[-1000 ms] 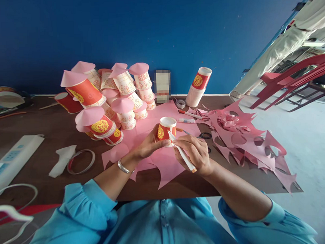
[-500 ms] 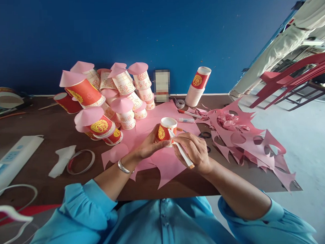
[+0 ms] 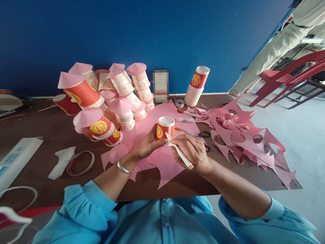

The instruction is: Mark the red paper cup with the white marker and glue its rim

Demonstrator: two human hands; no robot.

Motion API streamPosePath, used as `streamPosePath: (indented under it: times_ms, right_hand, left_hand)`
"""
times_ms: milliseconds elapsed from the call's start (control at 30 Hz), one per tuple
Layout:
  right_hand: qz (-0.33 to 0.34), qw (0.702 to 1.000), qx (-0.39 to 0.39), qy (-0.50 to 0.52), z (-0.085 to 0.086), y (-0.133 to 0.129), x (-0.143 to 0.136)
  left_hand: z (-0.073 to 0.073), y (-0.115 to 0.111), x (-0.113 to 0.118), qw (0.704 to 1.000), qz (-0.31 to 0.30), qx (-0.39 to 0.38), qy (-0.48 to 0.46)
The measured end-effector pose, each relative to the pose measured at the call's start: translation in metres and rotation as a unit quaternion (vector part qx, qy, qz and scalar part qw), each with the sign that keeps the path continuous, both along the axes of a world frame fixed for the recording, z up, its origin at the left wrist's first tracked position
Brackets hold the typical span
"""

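My left hand (image 3: 149,143) is wrapped round the side of a red paper cup (image 3: 162,131) with a yellow emblem and a white rim. The cup stands upright, mouth up, over pink paper. In my right hand (image 3: 191,151) is a white marker pen (image 3: 182,156) with an orange end. Its tapered tip points at the front of the cup and appears to touch it; my fingers partly cover the cup's lower right side. Pink paper sheets (image 3: 166,171) lie under both hands.
Cup towers with pink cone tops (image 3: 120,106) crowd the left. Behind stands a cup stack (image 3: 197,86) against the blue wall. Pink scraps (image 3: 248,140) cover the right; scissors (image 3: 204,134), a glue tube (image 3: 185,119) and another marker (image 3: 189,114) lie nearby. A tape roll (image 3: 80,163) sits left.
The cup and the marker's tip have shifted slightly left, and the cup is turned a little, showing more of its white printed strip. Both hands keep their holds.
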State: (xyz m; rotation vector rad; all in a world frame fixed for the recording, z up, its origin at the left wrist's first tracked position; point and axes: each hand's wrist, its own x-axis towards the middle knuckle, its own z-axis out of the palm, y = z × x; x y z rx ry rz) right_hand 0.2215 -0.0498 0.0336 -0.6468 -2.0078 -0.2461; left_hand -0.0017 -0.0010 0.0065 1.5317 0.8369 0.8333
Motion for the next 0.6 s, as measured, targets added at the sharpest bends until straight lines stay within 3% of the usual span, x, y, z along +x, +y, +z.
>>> streamPosePath:
  times_ms: [600]
  right_hand:
    - [-0.011, 1.0, 0.021, 0.014, 0.006, 0.0, 0.0]
  left_hand:
    - [-0.016, 0.003, -0.002, 0.996, -0.023, -0.047, -0.079]
